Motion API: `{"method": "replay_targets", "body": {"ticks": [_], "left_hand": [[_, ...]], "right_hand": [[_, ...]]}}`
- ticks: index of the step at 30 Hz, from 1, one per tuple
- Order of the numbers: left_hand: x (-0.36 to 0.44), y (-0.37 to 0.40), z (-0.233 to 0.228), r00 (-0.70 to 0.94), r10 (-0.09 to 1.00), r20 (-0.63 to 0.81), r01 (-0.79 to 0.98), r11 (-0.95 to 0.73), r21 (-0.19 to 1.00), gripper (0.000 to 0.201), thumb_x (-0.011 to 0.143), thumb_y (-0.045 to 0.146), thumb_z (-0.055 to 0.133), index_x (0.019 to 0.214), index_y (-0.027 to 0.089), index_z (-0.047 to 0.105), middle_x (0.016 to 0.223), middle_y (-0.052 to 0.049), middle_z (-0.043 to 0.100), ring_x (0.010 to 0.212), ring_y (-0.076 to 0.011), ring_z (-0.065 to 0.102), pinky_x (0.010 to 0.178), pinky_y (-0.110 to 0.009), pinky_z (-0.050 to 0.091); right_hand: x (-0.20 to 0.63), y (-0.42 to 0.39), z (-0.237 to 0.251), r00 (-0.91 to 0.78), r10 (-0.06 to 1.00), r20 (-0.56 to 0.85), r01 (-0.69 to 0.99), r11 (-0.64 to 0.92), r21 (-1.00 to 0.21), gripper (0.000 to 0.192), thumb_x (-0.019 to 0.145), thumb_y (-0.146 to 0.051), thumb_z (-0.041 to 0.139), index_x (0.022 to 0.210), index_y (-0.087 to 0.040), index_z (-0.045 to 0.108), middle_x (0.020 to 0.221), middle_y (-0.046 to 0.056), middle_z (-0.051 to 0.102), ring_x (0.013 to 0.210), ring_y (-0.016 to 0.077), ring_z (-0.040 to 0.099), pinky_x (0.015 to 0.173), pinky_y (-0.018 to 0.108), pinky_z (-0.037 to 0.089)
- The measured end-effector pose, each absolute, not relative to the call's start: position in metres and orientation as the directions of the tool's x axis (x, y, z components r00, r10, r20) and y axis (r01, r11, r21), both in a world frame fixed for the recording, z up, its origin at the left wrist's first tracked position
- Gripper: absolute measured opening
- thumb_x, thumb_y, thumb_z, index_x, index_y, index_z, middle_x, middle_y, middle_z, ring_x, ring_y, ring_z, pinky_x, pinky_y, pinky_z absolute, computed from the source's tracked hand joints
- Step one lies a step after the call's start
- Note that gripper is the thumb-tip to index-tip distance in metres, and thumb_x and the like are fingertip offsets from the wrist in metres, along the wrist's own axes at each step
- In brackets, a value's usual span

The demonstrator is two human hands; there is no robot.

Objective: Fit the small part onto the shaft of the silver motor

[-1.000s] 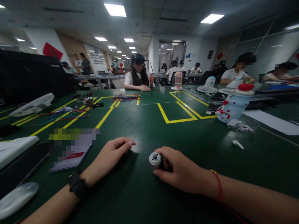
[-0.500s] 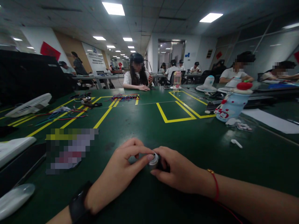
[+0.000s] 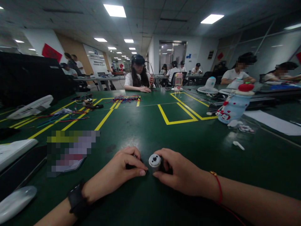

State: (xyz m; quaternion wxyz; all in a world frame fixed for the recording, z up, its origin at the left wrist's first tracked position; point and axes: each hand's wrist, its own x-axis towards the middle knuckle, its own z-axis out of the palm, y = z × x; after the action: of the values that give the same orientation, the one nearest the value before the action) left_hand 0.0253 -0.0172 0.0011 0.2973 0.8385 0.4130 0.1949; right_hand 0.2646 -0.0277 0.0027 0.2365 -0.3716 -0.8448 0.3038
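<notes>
My right hand (image 3: 177, 171) is wrapped round a small silver metal cylinder (image 3: 154, 160), which resembles a small motor. The cylinder stands roughly upright, its round end face up, with a dark hole in the middle and smaller holes beside it. Just left of it, apart from the cylinder, my left hand (image 3: 122, 168) has thumb and forefinger brought together in a pinch. A tiny dark bit seems to show at those fingertips, too small to name. Both hands are low over the green table (image 3: 131, 135).
Yellow tape (image 3: 181, 121) marks the table. Coloured wires (image 3: 125, 98) lie farther back. To the right are a blue bottle (image 3: 234, 106), a white earbud (image 3: 238, 145) and paper (image 3: 272, 122). A mouse (image 3: 17, 204) lies at left. A person (image 3: 138, 78) sits opposite.
My left hand has come off the cylinder's top and moved a little left and down, uncovering the end face. The right hand keeps its hold in nearly the same place.
</notes>
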Motion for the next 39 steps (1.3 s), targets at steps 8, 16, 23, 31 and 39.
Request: {"method": "replay_targets", "body": {"ticks": [8,16,23,31,39], "left_hand": [[0.023,-0.015,0.01,0.54,0.839,0.058,0.587,-0.426,0.689,0.017,0.089,0.035,0.06,0.097,0.029,0.074,0.093,-0.001,0.06,0.088,-0.0184,0.058,0.08,-0.032,0.046],[-0.001,0.003,0.006,0.346,0.933,0.096,0.684,-0.321,0.655,0.024,0.09,0.039,0.053,0.095,0.023,0.07,0.101,-0.005,0.067,0.096,-0.0239,0.061,0.088,-0.039,0.046],[0.001,0.002,0.005,0.358,0.927,0.115,0.688,-0.345,0.638,0.023,0.09,0.038,0.053,0.095,0.023,0.07,0.101,-0.005,0.067,0.095,-0.0236,0.061,0.086,-0.038,0.047],[0.003,-0.002,0.007,0.407,0.908,0.104,0.72,-0.389,0.574,0.02,0.09,0.035,0.053,0.101,0.024,0.067,0.102,-0.003,0.063,0.091,-0.0213,0.058,0.081,-0.035,0.045],[0.018,-0.017,0.014,0.579,0.814,0.046,0.666,-0.505,0.549,0.022,0.079,0.038,0.07,0.099,0.029,0.068,0.106,-0.001,0.06,0.104,-0.0237,0.053,0.093,-0.04,0.037]], "right_hand": [[0.266,-0.03,0.005,-0.617,0.768,0.172,0.481,0.541,-0.69,0.028,0.081,-0.023,0.065,0.108,-0.019,0.056,0.089,0.002,0.056,0.069,0.0134,0.05,0.061,0.027,0.041],[0.267,-0.029,0.006,-0.62,0.769,0.155,0.482,0.53,-0.698,0.031,0.082,-0.024,0.065,0.111,-0.019,0.056,0.091,0.002,0.057,0.069,0.013,0.05,0.06,0.026,0.041],[0.266,-0.029,0.007,-0.62,0.768,0.161,0.483,0.535,-0.694,0.034,0.081,-0.024,0.065,0.113,-0.019,0.055,0.094,0.002,0.057,0.07,0.0129,0.051,0.062,0.027,0.043],[0.267,-0.03,0.007,-0.613,0.778,0.14,0.489,0.513,-0.706,0.031,0.081,-0.023,0.066,0.11,-0.019,0.057,0.091,0.002,0.058,0.069,0.0129,0.05,0.06,0.026,0.041],[0.266,-0.03,0.006,-0.617,0.773,0.147,0.481,0.519,-0.706,0.029,0.081,-0.022,0.065,0.108,-0.019,0.057,0.092,0.002,0.058,0.069,0.0125,0.051,0.06,0.026,0.041]]}}
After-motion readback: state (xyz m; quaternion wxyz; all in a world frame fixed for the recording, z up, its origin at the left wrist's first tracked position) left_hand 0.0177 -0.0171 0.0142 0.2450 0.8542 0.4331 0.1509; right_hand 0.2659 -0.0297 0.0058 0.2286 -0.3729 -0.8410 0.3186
